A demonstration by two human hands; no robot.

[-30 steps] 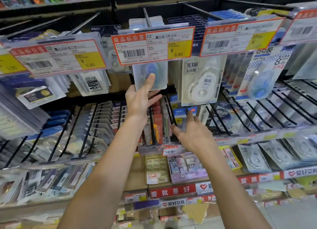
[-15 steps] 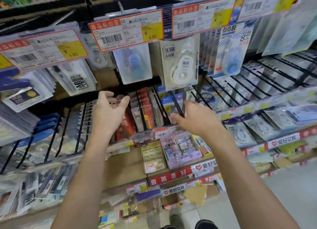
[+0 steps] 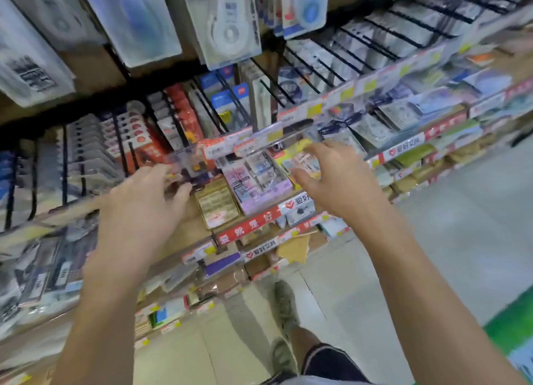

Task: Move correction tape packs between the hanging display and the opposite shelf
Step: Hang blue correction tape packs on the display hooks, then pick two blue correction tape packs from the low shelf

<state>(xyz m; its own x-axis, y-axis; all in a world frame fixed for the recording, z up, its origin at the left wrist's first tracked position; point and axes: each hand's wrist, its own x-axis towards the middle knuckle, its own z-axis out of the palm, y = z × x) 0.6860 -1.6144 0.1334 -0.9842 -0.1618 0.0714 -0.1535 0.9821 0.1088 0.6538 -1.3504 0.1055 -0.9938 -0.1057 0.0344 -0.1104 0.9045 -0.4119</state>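
Observation:
Correction tape packs hang on hooks along the top of the display: a clear pack with a blue dispenser (image 3: 138,21), a white-dispenser pack (image 3: 227,24) and another blue one (image 3: 305,7). My left hand (image 3: 144,209) hovers in front of the lower pegs with relaxed fingers and holds nothing. My right hand (image 3: 337,180) is spread open in front of the middle shelf edge, also empty. Both hands are well below the hanging packs. The frame is blurred by motion.
Black peg hooks (image 3: 331,59) carry several stationery packs across the rack. Lower shelves with red price strips (image 3: 248,229) hold boxes of small goods. The grey floor (image 3: 461,240) and my shoes (image 3: 285,304) lie below right.
My left hand came off the blue-dispenser pack and dropped to the lower pegs. My right hand moved down too. The camera tilted downward, so the price tags left the view.

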